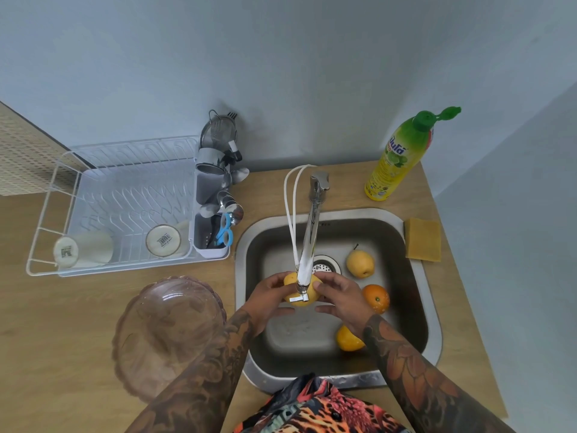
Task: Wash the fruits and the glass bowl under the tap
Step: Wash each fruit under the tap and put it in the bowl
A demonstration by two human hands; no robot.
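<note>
Both hands' fingers are clasping a yellow fruit mid-sink, wooden worktop flanking at frame center.

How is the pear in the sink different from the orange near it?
The pear is pale yellow with a dark stem; the orange is deep orange and rounder. The pear lies nearer the drain, the orange nearer the sink's right wall. Both rest loose in the basin, and neither is held.
</note>
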